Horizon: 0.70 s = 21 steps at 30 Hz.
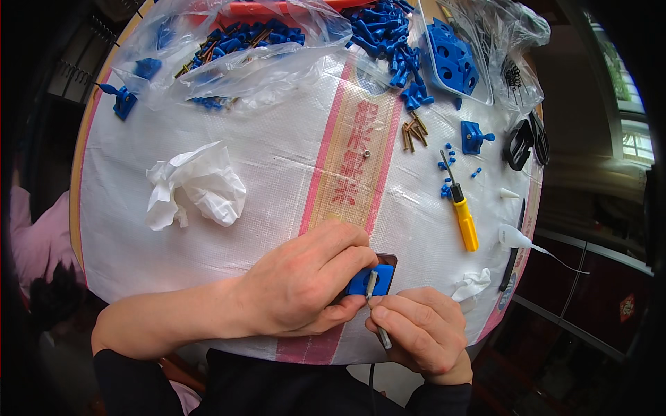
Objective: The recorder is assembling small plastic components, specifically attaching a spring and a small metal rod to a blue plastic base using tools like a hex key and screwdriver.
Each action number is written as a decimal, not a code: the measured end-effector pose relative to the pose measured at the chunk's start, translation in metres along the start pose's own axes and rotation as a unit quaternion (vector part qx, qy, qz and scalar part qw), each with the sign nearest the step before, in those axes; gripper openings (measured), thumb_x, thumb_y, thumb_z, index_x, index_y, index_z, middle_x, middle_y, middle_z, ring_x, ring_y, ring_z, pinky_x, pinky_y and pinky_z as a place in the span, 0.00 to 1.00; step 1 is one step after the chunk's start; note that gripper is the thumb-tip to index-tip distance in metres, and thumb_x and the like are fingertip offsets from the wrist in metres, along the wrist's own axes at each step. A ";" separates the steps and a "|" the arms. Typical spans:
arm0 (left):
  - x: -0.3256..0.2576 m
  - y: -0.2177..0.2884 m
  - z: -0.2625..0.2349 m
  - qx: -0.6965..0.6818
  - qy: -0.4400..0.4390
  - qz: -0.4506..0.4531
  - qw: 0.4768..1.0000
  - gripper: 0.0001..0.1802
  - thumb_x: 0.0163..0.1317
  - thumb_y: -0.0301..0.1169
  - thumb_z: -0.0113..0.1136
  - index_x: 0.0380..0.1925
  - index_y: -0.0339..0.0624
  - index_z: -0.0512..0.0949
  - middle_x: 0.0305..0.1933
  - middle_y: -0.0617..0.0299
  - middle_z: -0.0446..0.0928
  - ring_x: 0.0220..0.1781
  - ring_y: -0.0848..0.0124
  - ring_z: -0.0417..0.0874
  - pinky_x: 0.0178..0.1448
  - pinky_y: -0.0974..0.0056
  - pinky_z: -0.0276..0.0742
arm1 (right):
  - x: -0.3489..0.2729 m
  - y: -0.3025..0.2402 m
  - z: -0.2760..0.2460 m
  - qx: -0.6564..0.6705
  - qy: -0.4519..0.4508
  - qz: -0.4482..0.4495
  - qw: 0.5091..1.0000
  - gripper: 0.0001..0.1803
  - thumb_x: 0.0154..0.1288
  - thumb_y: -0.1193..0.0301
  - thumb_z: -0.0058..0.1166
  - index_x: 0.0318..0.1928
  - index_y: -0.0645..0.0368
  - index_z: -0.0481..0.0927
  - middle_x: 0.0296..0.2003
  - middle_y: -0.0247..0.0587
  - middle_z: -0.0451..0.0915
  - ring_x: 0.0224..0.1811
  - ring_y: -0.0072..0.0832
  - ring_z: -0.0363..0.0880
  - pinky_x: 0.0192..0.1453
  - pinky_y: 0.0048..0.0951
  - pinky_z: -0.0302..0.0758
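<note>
At the table's near edge, my left hand (305,277) pinches a blue plastic block (360,281) between thumb and fingers. My right hand (423,329) grips a slim grey metal tool (383,338); its exact kind is unclear. The upper end of a narrow greyish strip (372,281) lies across the block's face, in line with the tool; whether the two are one piece I cannot tell. Under the block shows the corner of a dark brown flat plate (390,261). My fingers cover much of the block.
A yellow-handled screwdriver (465,222), loose screws (415,130) and a blue bracket (474,137) lie right of centre. Crumpled tissue (198,184) is at left. Across the back are a clear bag (277,76) of blue parts and a plastic tray (454,97). A white squeeze bottle (513,237) lies right.
</note>
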<state>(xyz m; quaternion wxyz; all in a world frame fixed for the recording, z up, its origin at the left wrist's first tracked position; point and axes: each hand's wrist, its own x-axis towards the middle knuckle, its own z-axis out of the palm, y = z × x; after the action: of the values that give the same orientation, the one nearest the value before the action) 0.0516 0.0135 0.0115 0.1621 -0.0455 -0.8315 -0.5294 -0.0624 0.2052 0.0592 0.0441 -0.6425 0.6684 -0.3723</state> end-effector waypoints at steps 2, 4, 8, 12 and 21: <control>0.000 0.000 0.000 0.000 0.000 -0.001 1.000 0.26 0.47 0.23 0.77 0.49 0.36 0.79 0.49 0.50 0.78 0.47 0.53 0.82 0.50 0.56 0.81 | 0.000 0.000 0.000 0.001 0.000 -0.001 1.000 0.16 0.54 0.80 0.70 0.46 0.68 0.86 0.38 0.45 0.88 0.35 0.34 0.89 0.34 0.28 0.83; 0.000 0.000 0.000 -0.002 0.000 -0.002 1.000 0.26 0.47 0.23 0.77 0.49 0.36 0.79 0.49 0.50 0.78 0.47 0.53 0.82 0.50 0.56 0.81 | 0.000 0.000 -0.001 0.001 -0.001 -0.001 1.000 0.16 0.54 0.80 0.70 0.46 0.68 0.86 0.38 0.45 0.88 0.35 0.34 0.89 0.35 0.28 0.83; 0.001 0.000 0.000 -0.003 0.000 0.001 1.000 0.27 0.46 0.23 0.77 0.49 0.35 0.79 0.49 0.50 0.78 0.47 0.53 0.83 0.50 0.56 0.81 | 0.000 0.000 -0.001 0.002 -0.001 0.000 1.000 0.16 0.54 0.80 0.70 0.45 0.69 0.86 0.38 0.46 0.88 0.35 0.35 0.89 0.35 0.28 0.84; 0.001 0.001 -0.001 -0.001 -0.002 0.000 1.000 0.27 0.46 0.23 0.77 0.49 0.35 0.79 0.49 0.50 0.78 0.47 0.53 0.83 0.50 0.56 0.81 | 0.001 0.000 -0.001 0.005 0.000 -0.001 1.000 0.15 0.54 0.80 0.70 0.44 0.69 0.86 0.38 0.46 0.88 0.35 0.35 0.89 0.35 0.29 0.84; 0.001 0.000 -0.001 0.001 -0.005 0.002 1.000 0.28 0.46 0.23 0.78 0.49 0.34 0.80 0.49 0.49 0.79 0.48 0.53 0.83 0.51 0.56 0.82 | 0.001 0.000 0.000 0.004 0.005 -0.003 1.000 0.14 0.56 0.80 0.70 0.44 0.69 0.86 0.37 0.46 0.89 0.35 0.35 0.89 0.35 0.29 0.85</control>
<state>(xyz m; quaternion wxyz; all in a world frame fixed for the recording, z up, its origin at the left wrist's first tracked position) 0.0513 0.0128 0.0122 0.1587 -0.0497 -0.8328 -0.5280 -0.0629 0.2042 0.0598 0.0427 -0.6422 0.6653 -0.3784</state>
